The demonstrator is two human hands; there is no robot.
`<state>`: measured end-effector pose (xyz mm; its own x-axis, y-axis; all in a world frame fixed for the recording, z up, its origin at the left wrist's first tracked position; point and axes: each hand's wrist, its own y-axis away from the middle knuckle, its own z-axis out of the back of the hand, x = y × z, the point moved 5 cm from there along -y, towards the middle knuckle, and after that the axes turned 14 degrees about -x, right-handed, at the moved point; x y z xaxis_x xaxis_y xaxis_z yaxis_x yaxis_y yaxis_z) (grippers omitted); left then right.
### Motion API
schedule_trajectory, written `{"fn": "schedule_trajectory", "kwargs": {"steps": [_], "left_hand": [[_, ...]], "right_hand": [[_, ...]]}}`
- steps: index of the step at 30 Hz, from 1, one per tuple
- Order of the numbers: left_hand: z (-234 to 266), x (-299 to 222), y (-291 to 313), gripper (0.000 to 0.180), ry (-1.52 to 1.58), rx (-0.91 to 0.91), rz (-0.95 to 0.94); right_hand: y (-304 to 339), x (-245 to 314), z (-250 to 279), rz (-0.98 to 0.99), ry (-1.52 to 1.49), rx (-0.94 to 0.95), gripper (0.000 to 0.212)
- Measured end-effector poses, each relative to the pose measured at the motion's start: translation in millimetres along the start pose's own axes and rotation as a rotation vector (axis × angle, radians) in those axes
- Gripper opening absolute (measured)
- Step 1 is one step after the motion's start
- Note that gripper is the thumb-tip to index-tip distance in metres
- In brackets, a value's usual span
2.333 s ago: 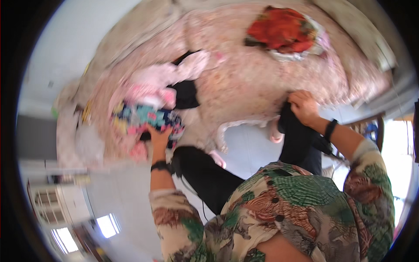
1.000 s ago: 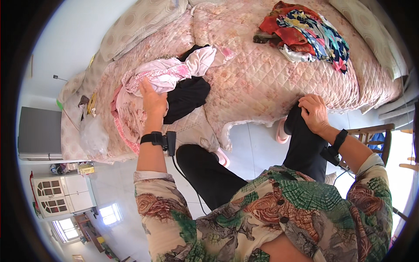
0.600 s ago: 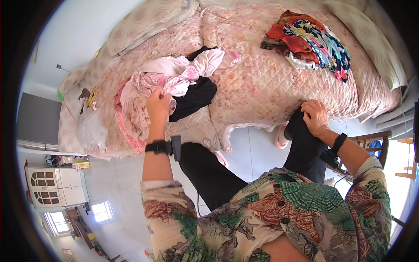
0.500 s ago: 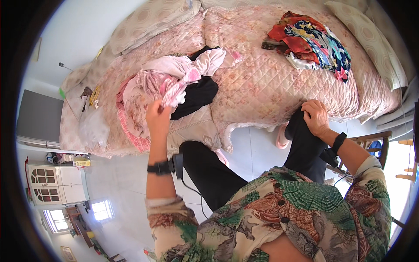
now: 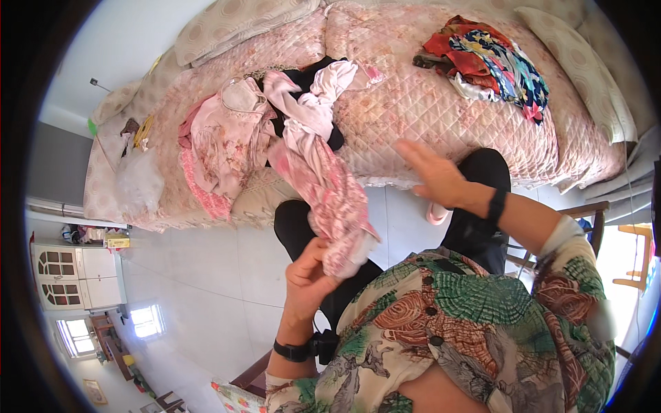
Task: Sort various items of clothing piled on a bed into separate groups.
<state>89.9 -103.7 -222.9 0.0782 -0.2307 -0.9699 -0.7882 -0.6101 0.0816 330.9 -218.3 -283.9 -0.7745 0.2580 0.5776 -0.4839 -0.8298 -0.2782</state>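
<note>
A long pink patterned garment (image 5: pixel 330 186) stretches from the clothes on the couch down over my left thigh. My left hand (image 5: pixel 310 279) is closed on its near end and holds it off the couch. Its far, paler part still lies over a black garment (image 5: pixel 337 139). My right hand (image 5: pixel 432 172) is in the air near my right knee, fingers stretched out, touching nothing; it is slightly blurred. Left of the held garment lies a pink floral piece of clothing (image 5: pixel 231 131) with a bright pink edge.
The couch carries a quilted pink floral cover (image 5: pixel 385 117). A pile of red and dark floral clothes (image 5: pixel 496 65) lies at the far right. A clear plastic bag (image 5: pixel 140 182) is at the left end. A wooden chair (image 5: pixel 595 217) stands right of me.
My left hand has pulled the pink patterned garment toward me, drawing it out long from the heap. My right hand has lifted off my knee and moved left.
</note>
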Motion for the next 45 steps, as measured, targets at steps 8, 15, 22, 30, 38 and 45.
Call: {"fn": "schedule_trajectory", "kwargs": {"steps": [8,15,22,30,38,45], "left_hand": [[-33,-15,22,0.029,0.115,0.326,0.132],[4,10,-6,0.043,0.199,-0.102,0.062],[35,10,-41,0.039,0.122,-0.209,0.088],[127,9,-115,0.046,-0.348,-0.529,0.037],[166,14,-234,0.079,-1.023,-0.546,-0.454],[172,32,-253,0.079,-0.991,-0.656,-0.298]], "right_hand": [[-38,49,-90,0.236,-0.328,0.169,0.048],[-111,-23,60,-0.155,-0.292,-0.205,0.021],[-39,-323,340,-0.017,0.011,-0.553,0.034],[-97,-156,276,-0.17,0.639,-0.773,0.04],[78,-146,60,-0.315,0.314,-0.237,0.041],[75,-125,68,-0.346,0.369,-0.39,0.029]]}}
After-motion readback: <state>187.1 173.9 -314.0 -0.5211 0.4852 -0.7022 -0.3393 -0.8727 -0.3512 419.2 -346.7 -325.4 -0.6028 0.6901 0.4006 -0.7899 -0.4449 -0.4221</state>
